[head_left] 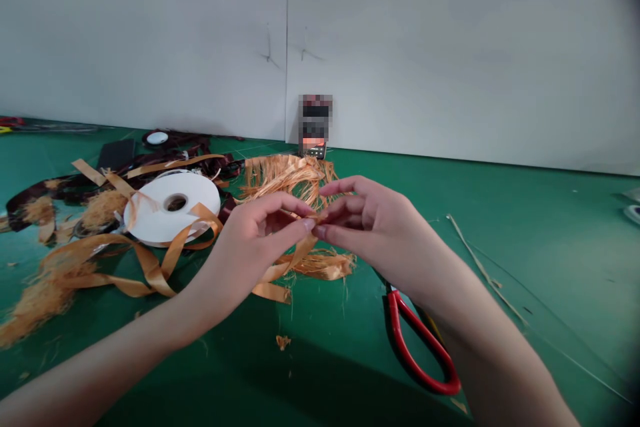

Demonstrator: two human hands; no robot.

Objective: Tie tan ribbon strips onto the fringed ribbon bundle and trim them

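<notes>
Both hands meet over a pile of frayed ribbon. My left hand (260,227) is closed, its thumb and forefinger pinching a golden-orange ribbon (301,250). Opposite it, my right hand (370,217) pinches the same ribbon near its end, with the fingertips of the two hands almost touching. The ribbon's lower part hangs down between them. Behind the hands lies fringed golden ribbon (280,177), and more frayed ribbon (325,265) rests just below. Scissors with red handles (425,353) lie under my right forearm, their blades mostly hidden by the hand.
A white ribbon spool (150,220) lies at the left among loose ribbon loops and fluffy thread clumps (50,293). Dark ribbon (30,193) and a black flat object (117,153) are behind it. A phone (315,127) leans on the white wall panel (450,47). Threads (485,273) cross the green table (550,227).
</notes>
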